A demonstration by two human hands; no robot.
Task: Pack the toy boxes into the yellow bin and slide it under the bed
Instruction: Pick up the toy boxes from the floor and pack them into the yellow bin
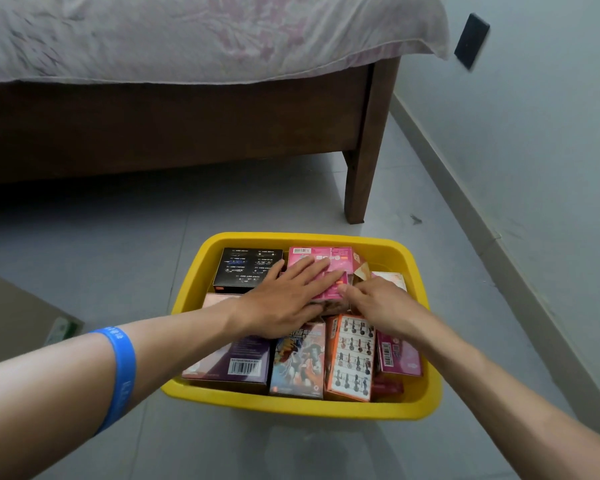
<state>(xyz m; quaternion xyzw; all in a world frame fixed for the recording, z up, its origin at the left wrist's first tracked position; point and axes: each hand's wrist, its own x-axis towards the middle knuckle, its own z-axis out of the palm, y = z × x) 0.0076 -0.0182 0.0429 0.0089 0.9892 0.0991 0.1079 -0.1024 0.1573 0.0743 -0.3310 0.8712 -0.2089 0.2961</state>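
Note:
The yellow bin [426,400] stands on the grey floor in front of the bed, filled with several toy boxes. A black box [245,268] lies at its far left and a pink box [336,258] at the far middle. A purple box [236,362], a comic-print box [298,362] and an orange box [352,358] stand along the near side. My left hand [284,299] lies flat, fingers spread, on the pink boxes in the middle. My right hand [381,303] rests beside it, fingers curled down onto a small pink box [335,287].
The wooden bed frame [187,133] with a pale floral sheet [187,32] is beyond the bin, with a dark gap beneath it. Its leg [357,188] stands just past the bin's far right. A cardboard box [18,317] sits at left. The wall [534,133] runs along the right.

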